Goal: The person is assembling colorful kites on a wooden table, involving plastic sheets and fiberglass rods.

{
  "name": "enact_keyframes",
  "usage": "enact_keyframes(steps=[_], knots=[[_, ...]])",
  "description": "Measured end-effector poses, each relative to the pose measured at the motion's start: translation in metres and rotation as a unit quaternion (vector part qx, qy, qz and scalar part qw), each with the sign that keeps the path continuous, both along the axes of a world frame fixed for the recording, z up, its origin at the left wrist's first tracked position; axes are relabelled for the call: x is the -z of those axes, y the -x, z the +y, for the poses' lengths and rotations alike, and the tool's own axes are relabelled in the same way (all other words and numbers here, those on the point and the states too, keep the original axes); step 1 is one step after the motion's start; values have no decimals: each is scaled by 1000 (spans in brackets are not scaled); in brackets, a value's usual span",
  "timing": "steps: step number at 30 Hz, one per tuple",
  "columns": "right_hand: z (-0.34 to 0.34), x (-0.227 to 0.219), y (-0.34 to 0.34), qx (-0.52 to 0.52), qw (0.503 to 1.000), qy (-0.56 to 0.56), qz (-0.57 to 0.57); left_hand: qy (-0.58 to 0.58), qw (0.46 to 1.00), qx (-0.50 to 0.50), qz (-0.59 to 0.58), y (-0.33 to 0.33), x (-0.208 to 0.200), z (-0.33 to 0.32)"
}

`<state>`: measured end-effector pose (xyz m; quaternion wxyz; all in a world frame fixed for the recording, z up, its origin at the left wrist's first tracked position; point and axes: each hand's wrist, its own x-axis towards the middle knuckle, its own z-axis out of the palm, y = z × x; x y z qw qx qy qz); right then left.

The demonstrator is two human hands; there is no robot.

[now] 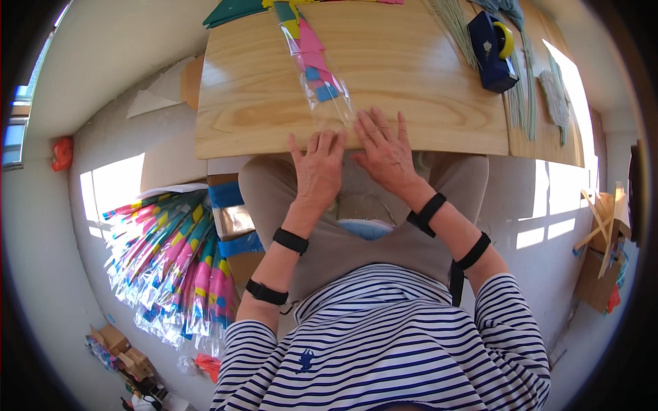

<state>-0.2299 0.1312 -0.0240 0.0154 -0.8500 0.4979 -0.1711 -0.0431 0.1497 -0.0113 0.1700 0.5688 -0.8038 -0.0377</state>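
Clear film (337, 109) forms the long sleeve (315, 63) on the wooden table (425, 75), its near end close to both hands. Left hand (319, 164) lies palm-down, fingers close together, thumb apart; right hand (386, 149) lies with fingers slightly spread; contact with the film cannot be confirmed. Likely light, limp and slippery, the sleeve is best pinched flat at its coloured, filled section (311, 41)

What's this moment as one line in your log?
clear sleeve: on table, coloured pieces inside | left hand: open, at sleeve's near end | right hand: open, alongside | tape dispenser: farther right
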Motion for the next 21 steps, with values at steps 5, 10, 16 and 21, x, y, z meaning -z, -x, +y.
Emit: enact_keyframes(steps=[5,10,16,21], knots=[[0,-12,-3,44,999,-4,-5,1,1000,-6,15,1,1,3],[1,-3,-11,-33,998,-31,-54,8,1000,11,10,3,-3,0],[7,-4,-8,-42,999,2,-20,52,996,69,16,-23,-1,-21],[24,-15,-8,-23,997,-24,-70,70,987,144,24,-31,-1,-25]])
